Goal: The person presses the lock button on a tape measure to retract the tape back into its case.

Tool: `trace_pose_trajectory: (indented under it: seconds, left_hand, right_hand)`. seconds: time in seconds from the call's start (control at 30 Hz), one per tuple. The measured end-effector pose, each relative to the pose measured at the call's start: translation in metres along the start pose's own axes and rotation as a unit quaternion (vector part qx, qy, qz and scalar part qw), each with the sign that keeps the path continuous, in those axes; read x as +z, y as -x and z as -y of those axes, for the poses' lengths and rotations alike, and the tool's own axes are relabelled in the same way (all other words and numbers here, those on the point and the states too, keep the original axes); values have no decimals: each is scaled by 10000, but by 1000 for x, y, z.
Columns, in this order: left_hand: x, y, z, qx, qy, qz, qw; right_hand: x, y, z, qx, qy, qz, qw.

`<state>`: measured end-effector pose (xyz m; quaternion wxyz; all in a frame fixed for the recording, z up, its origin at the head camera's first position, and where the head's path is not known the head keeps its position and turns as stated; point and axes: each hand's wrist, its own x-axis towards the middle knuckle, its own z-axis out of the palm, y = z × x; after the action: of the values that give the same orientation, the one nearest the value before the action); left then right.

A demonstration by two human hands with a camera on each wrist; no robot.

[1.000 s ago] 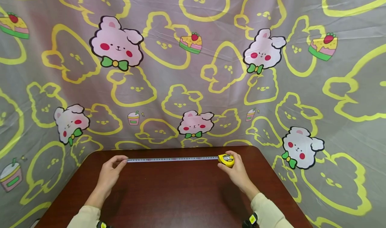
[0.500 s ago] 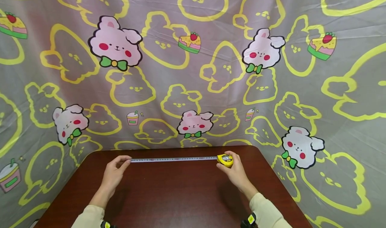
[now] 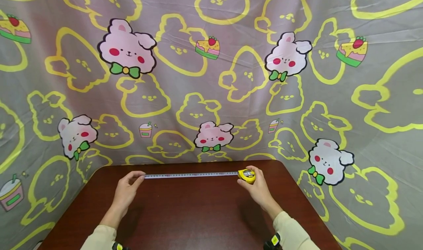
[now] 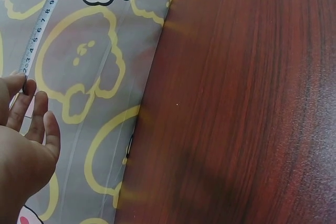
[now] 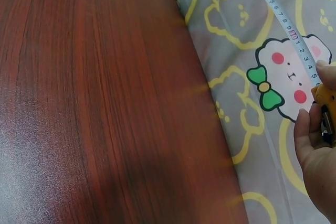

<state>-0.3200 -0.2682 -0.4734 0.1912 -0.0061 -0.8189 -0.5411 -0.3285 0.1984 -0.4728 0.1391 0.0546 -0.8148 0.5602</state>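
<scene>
A yellow tape measure is held by my right hand, with the fingers and thumb around its case. From its mouth a white blade with black numbers and red marks runs straight to the left. My left hand pinches the free end of the blade between thumb and forefinger, hiding the tip. In the left wrist view, the other fingers of that hand are bent loosely away from the blade. The case is cut off at the right edge of the right wrist view.
A dark red-brown wooden table lies beneath both hands. Behind it and at both sides hangs a grey curtain printed with yellow outlines and white rabbit faces. The table's far edge runs just beyond the tape.
My left hand has moved a little to the right with the blade's end, and the exposed blade is shorter. The right hand with the case has barely shifted.
</scene>
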Motion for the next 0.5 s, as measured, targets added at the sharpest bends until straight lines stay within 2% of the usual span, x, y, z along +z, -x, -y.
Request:
trace_pose_trajectory:
  seconds: [0.27,0.5]
  left_hand:
    - [1,-1,0,35,45,-55,10000]
    - [4,0,-3,127,316,-54,9994]
  right_hand:
    - [0,-1,-1,6,40,-3,10000]
    - [1,-1,-2,18,55,8,10000]
